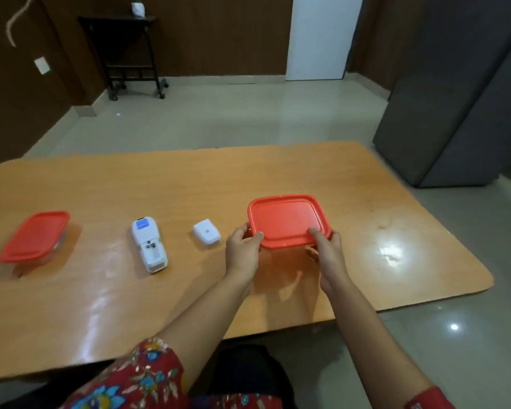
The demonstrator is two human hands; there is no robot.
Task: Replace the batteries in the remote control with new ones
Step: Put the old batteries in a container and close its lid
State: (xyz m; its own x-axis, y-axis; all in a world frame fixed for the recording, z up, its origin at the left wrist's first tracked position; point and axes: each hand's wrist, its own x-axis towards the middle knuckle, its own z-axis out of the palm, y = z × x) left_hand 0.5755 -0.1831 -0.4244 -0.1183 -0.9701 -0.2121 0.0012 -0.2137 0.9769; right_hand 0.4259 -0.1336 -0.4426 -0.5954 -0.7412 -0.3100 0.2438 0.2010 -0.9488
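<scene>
Left hand [244, 249] and right hand [326, 252] grip the red-lidded container [286, 221]; brace it, then peel one corner up (opened remote control [149, 245] lies left of them).

No legible text — blue label [143, 223] on remote control [149, 245] blurred; small mark [207, 231] on battery cover [206, 239] unreadable.
</scene>
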